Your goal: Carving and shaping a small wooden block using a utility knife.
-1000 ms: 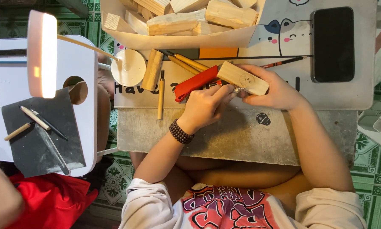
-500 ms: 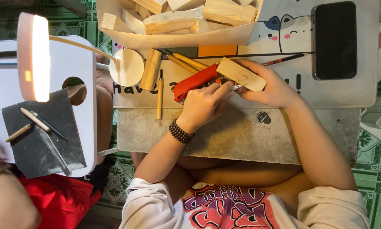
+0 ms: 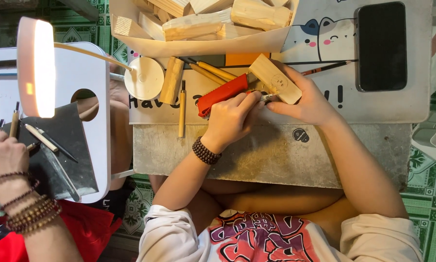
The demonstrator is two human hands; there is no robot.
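Your left hand (image 3: 232,119), a bead band at its wrist, sits just above frame centre over the grey slab (image 3: 256,155), pinched shut on a small tool (image 3: 267,97) whose tip meets the block (image 3: 275,77). Your right hand (image 3: 307,103) grips that block from the right. Its long axis runs from upper left to lower right, steeper than a second ago and slightly higher. At lower left, another person's hand (image 3: 4,156) has come in. Beyond lie the box (image 3: 198,47) and the phone (image 3: 381,46).
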